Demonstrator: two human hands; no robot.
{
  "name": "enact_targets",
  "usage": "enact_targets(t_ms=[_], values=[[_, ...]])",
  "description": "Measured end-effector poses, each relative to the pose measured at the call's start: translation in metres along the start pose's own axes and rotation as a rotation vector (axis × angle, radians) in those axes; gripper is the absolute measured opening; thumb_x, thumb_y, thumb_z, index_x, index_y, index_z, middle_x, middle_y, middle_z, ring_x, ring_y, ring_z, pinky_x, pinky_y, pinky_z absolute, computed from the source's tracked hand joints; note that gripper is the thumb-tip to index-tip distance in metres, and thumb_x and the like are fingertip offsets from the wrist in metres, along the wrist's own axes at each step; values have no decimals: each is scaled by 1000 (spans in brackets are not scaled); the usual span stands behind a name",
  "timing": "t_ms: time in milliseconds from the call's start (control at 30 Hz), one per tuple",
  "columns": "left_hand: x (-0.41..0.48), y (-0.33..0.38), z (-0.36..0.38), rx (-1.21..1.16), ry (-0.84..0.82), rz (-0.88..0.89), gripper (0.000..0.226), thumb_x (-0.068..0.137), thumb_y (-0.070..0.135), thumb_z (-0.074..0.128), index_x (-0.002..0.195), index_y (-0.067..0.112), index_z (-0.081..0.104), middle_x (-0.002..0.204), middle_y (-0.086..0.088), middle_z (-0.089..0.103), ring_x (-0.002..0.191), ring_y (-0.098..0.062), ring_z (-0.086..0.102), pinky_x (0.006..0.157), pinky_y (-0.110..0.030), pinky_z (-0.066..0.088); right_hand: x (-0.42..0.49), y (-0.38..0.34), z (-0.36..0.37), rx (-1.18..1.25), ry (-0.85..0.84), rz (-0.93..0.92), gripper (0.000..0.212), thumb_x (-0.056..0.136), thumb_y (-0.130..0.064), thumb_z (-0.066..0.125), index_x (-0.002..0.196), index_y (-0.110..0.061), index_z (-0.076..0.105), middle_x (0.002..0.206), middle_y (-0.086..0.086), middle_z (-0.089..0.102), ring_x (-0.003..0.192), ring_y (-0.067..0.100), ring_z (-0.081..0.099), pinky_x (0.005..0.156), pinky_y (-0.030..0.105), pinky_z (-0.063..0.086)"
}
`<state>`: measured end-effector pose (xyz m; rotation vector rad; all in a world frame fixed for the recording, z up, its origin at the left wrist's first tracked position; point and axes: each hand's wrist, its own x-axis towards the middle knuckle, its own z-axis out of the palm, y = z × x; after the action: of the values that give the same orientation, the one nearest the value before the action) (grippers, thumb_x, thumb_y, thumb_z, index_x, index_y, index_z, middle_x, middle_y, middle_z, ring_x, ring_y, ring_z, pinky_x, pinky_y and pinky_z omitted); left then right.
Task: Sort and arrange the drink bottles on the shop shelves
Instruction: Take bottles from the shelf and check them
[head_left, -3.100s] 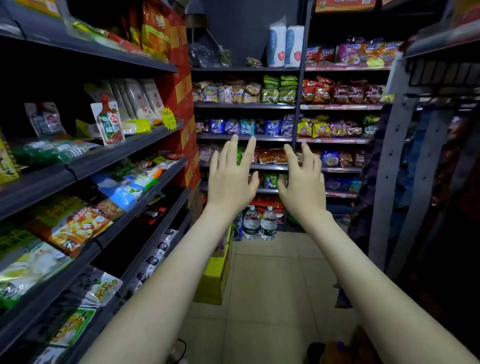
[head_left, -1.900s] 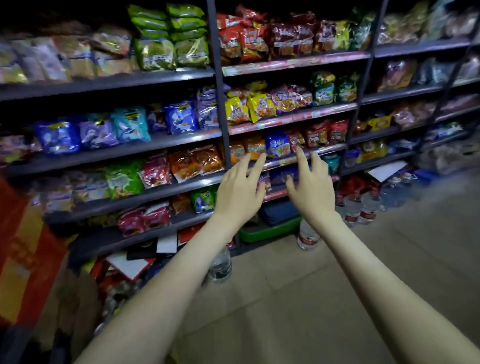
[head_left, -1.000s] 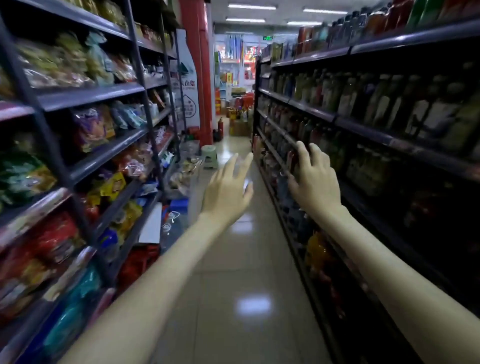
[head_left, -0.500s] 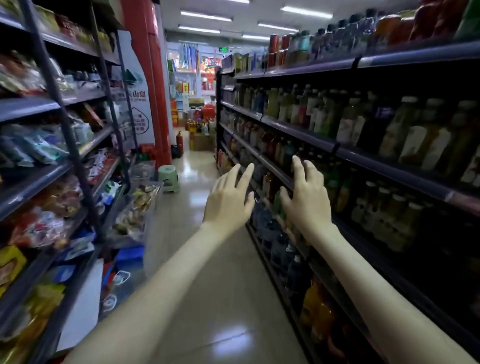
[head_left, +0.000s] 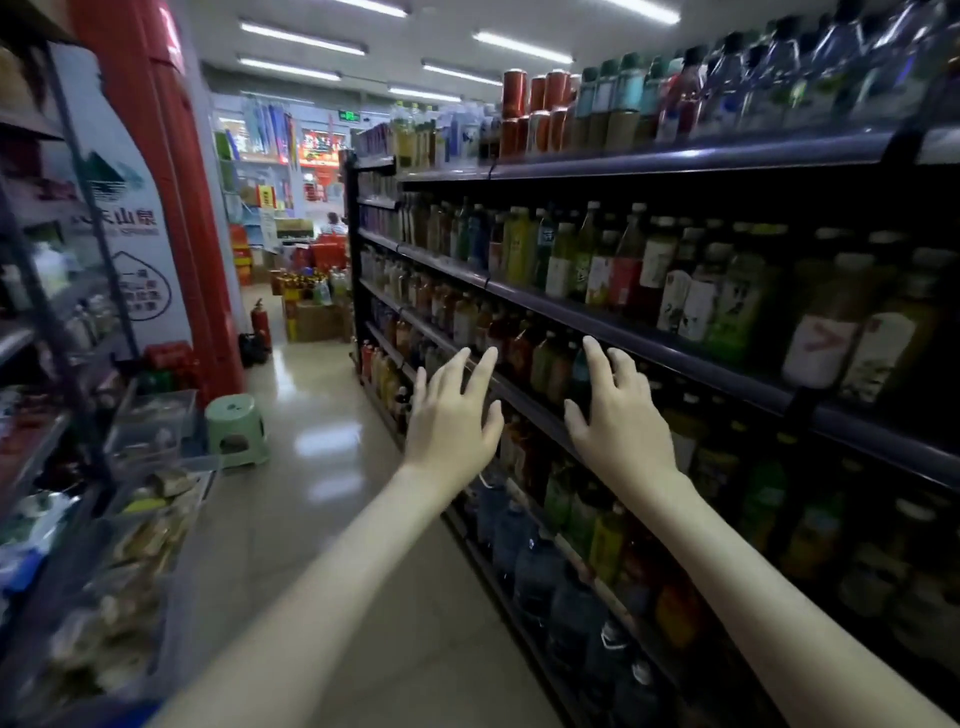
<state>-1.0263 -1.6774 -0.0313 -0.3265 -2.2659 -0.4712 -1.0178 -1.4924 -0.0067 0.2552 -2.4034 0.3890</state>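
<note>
Drink bottles (head_left: 597, 260): upright in rows on the dark shelves (head_left: 675, 347) along the right of the aisle, from near to far.
Right hand (head_left: 618, 426): raised in front of a middle shelf, fingers (head_left: 595, 364) spread and lightly bent, gripping nothing. I cannot tell whether the tips touch a bottle.
Left hand (head_left: 449, 421): just left of it, fingers (head_left: 483, 371) straight and fanned, empty.
Stool (head_left: 236, 431): green, on the floor to the left.
Pillar (head_left: 171, 208): red, beyond the stool.

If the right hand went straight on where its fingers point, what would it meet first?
Probably the bottles standing just past the right hand, under the shelf edge. Depth is unclear, so the gap to them cannot be judged.
</note>
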Motion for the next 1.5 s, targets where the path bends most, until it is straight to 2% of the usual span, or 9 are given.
enact_targets(t_ms=[133,267,433,667,833,1067,1267,1367,1500], values=[[66,-89,63,-44,37,39,56,92,23,58,145,15,41,143,-19,44,130,-36,44,110,-53,33,90,-16,97,-19,32,-10,72,92,-30,59,152,-13,24,148,16,34,128,34,40,84,43,53],[146,-192,114,4,33,53,57,92,25,58,146,17,39,145,-19,42,131,-36,43,109,-48,32,191,-43,200,-6,43,-21,71,91,-30,60,151,-12,26,148,17,35,129,35,40,86,44,52],[254,-329,145,86,38,92,57,89,24,62,143,15,44,141,-19,47,126,-36,49,99,-48,45,327,-93,311,7,54,-15,72,92,-33,59,152,-12,24,149,19,34,133,36,37,92,44,48],[383,-533,209,60,40,35,58,94,29,56,147,18,37,148,-17,39,134,-33,41,105,-45,39,498,-166,463,-15,113,-74,71,92,-32,60,152,-12,26,148,19,36,130,36,40,92,44,48],[479,-671,267,16,-9,84,59,96,31,51,151,22,29,154,-12,31,140,-28,33,111,-41,32,608,-196,574,-31,170,21,70,93,-30,59,152,-12,25,148,19,36,132,35,38,93,44,47],[600,-782,354,-88,-63,132,60,96,32,52,150,21,29,154,-12,31,141,-27,32,114,-35,24,728,-199,682,-71,131,164,73,93,-29,58,154,-18,19,150,15,33,136,30,33,101,44,45],[672,-867,444,-131,-33,199,60,92,31,59,147,18,38,148,-14,41,136,-30,39,112,-38,21,836,-177,780,-65,181,213,75,94,-25,58,154,-19,14,151,15,29,136,30,30,98,45,47],[721,-908,483,-111,-31,242,60,95,34,53,150,21,31,154,-12,32,143,-26,28,115,-35,9,890,-166,830,-73,209,238,77,94,-25,57,154,-18,11,152,16,28,137,31,29,101,44,45],[799,-948,522,-145,-37,284,60,98,37,46,152,24,24,158,-8,22,146,-23,18,118,-32,8,957,-159,882,-47,241,288,79,94,-25,57,155,-20,6,153,14,25,139,29,25,106,44,40]])
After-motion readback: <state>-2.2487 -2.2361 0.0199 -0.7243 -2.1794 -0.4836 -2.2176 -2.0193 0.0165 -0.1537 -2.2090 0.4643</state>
